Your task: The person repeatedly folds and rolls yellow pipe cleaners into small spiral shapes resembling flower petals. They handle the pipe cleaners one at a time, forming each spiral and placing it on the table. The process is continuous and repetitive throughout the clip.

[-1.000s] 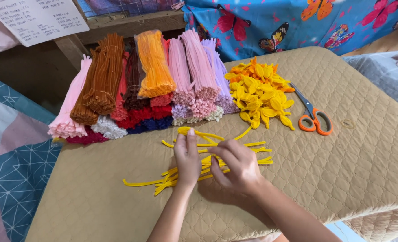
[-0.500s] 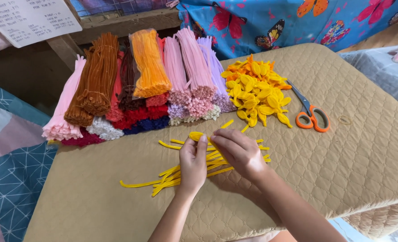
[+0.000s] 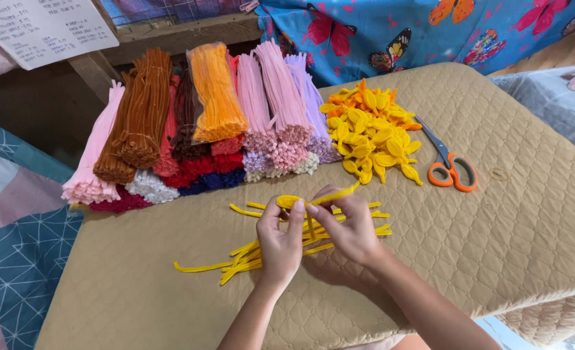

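Here, both hands have lifted a yellow pipe cleaner (image 3: 313, 199) off the table (image 3: 508, 246); left hand (image 3: 280, 241) and right hand (image 3: 346, 227) each pinch it in a pressed-together grip, a loop now formed above the loose yellow lengths (image 3: 248, 254).

Tan quilted pad (image 3: 534, 246) carries pipe-cleaner bundles (image 3: 197, 123), yellow petal pile (image 3: 372, 133), orange scissors (image 3: 449, 165), loose yellow stems (image 3: 248, 256).
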